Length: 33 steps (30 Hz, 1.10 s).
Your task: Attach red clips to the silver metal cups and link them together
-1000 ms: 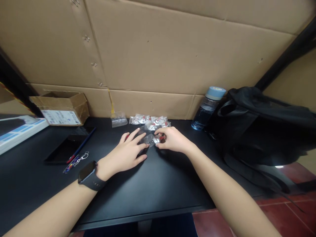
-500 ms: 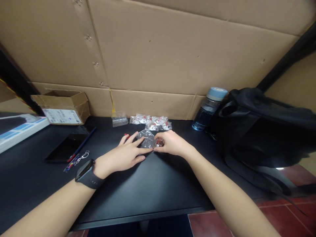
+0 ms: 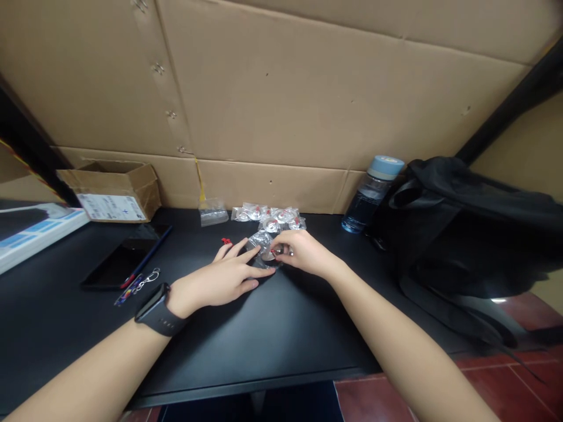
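Observation:
My left hand (image 3: 231,272) lies with fingers spread over the edge of a clear plastic bag (image 3: 261,239), pressing it against the black table. My right hand (image 3: 303,252) pinches a small shiny round item with a red part (image 3: 276,252) between thumb and fingers. That item is at the bag's right side, partly inside or over it; which one I cannot tell. Just behind, several bagged shiny round items with red parts (image 3: 272,223) lie in a cluster. A small red piece (image 3: 226,241) shows beyond my left fingertips.
Flat clear bags (image 3: 213,212) lie left of the cluster. A cardboard box (image 3: 118,190), a dark tray (image 3: 118,264) with a blue pen (image 3: 152,252), and a keychain (image 3: 136,287) are on the left. A water bottle (image 3: 372,193) and black backpack (image 3: 475,228) stand at right.
My right hand has moved the small round item slightly left into the bag's area. The clear bag looks more bunched up. My left hand has hardly moved.

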Motion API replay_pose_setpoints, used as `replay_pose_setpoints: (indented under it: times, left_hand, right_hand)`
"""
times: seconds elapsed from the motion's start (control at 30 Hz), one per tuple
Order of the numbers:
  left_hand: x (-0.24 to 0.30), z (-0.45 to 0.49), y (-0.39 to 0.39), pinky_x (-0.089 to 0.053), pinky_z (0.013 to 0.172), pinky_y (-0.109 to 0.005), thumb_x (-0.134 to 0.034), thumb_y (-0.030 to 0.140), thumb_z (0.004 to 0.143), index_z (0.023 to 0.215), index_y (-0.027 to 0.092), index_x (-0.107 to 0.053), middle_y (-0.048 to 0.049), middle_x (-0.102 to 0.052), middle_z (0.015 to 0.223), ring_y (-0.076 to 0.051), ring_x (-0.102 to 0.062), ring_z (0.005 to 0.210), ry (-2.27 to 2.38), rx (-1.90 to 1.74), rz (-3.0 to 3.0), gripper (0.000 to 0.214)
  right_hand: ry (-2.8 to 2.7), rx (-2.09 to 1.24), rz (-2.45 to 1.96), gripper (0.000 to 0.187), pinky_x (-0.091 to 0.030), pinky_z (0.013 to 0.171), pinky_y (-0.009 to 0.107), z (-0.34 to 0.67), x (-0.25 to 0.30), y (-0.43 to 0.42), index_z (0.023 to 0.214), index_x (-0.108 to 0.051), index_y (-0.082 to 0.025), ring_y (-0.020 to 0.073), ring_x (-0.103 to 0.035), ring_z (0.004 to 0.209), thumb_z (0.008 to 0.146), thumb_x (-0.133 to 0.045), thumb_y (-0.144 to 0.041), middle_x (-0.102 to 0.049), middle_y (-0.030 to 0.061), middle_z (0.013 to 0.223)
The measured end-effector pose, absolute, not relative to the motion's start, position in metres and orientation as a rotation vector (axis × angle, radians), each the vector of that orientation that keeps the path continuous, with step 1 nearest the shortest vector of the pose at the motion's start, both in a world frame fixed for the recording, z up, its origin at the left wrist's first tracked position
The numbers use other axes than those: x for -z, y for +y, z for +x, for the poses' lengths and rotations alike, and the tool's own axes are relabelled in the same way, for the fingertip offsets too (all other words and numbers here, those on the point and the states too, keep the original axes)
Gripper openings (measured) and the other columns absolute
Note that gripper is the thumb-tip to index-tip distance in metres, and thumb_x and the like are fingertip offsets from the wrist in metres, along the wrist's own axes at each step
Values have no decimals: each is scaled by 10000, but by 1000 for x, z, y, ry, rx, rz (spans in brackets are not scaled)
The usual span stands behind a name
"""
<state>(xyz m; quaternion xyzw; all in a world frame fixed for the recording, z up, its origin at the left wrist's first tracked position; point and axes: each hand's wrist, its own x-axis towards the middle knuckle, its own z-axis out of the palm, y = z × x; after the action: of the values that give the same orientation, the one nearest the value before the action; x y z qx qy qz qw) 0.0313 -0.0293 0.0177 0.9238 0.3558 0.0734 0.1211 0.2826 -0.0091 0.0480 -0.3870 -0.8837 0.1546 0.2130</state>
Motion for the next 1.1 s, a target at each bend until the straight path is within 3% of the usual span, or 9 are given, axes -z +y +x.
replay_pose_setpoints:
  times: [0.2,0.37,0.5,0.6,0.67,0.73,0.83,1.0,1.1]
  left_hand:
    - [-19,32,-33,-183,1144,-757,-568,316,976,1415,568,-503,59,-159,1699,-446,-58,1552,1020,-152,2681,510]
    - [-19,30,-34,-212,1178,-702,-564,230,960,1374,529,-574,79,-193,1692,-404,-94,1560,989,-220,2685,510]
    - [-19,34,-30,-221,1173,-686,-523,169,947,1256,517,-672,82,-323,1650,-380,-176,1548,979,-311,2677,488]
    - [-19,37,-20,-264,1156,-614,-450,62,897,1009,406,-776,54,-503,1525,-333,-310,1480,1041,-470,2658,487]
    - [-18,37,-11,-330,1109,-529,-404,3,835,926,313,-740,9,-605,1375,-286,-418,1375,1085,-597,2636,466]
    - [-19,34,-3,-394,1021,-446,-399,-10,789,978,261,-655,-32,-647,1209,-252,-512,1218,1142,-714,2601,418]
    - [-19,29,4,-418,912,-383,-455,30,779,1085,235,-541,-45,-629,1092,-235,-558,1047,1252,-839,2558,378]
    - [-16,31,4,-381,934,-413,-588,207,874,1127,269,-577,-59,-626,1216,-287,-520,1157,1350,-758,2625,261]
    - [-14,33,4,-369,949,-426,-604,303,919,1109,282,-633,-58,-644,1213,-294,-505,1173,1352,-737,2635,193]
  right_hand:
    - [-2381,-75,-1178,200,-461,808,287,274,-32,-3,1015,-720,-250,210,-629,1007,836,-793,-198,-707,33,1059]
    - [-2330,7,-1238,202,-473,875,327,268,-20,0,1069,-700,-246,231,-609,1069,876,-761,-248,-687,60,1131]
    - [-2260,19,-1298,141,-479,851,331,264,-14,3,1036,-705,-245,235,-611,1033,897,-730,-239,-694,67,1104]
    - [-2252,-69,-1228,112,-484,871,324,265,-15,5,1004,-706,-238,229,-618,1023,894,-725,-230,-698,59,1060]
    - [-2300,-170,-1071,171,-486,904,323,268,-20,6,1027,-700,-231,224,-622,1024,870,-757,-266,-692,54,1058]
    - [-2308,-233,-959,135,-481,929,325,274,-26,7,1039,-693,-221,212,-626,1012,922,-697,-289,-688,56,1045]
    - [-2243,-198,-1011,174,-460,967,343,284,-31,10,1051,-679,-209,209,-620,1048,997,-518,-166,-685,74,1073]
    - [-2348,-211,-1119,270,-469,928,328,288,-25,10,1042,-658,-216,226,-596,1067,801,-771,-169,-633,64,1128]
    - [-2373,-205,-1082,224,-468,891,303,280,-22,4,960,-642,-212,209,-591,1008,806,-800,-252,-621,45,1059]
